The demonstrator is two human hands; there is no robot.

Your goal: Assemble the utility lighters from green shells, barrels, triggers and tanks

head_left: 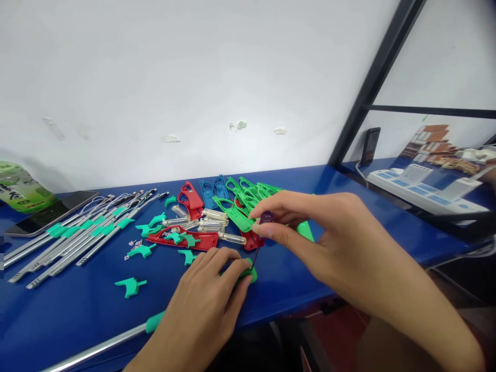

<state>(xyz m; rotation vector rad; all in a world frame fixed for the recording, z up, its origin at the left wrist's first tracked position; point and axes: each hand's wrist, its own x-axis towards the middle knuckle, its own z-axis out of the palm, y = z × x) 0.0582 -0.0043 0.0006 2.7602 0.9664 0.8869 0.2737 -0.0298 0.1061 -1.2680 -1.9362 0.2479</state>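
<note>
My right hand (321, 232) pinches the dark purple handle of a screwdriver (266, 217) between thumb and fingers. Its thin shaft slants down to a green plastic piece (253, 276) at the table's front side. Fingers and thumb of my left hand (211, 289) are closed on that piece, hiding most of it. Whether the tip sits in a screw, I cannot tell. Under my left forearm runs a silver metal tube (101, 345) with a green plastic part (155, 321) on its end; any link to the held piece is hidden.
Beyond my hands lie green frames (242, 219), red shells (209, 241), blue shells (209, 194), clear vials (232, 238) and loose teal pieces (130, 286). Several silver tubes (77, 248) with wires, a tablet (58, 214) and a green bottle (23, 186) are leftward. A black frame post (372, 82) stands right.
</note>
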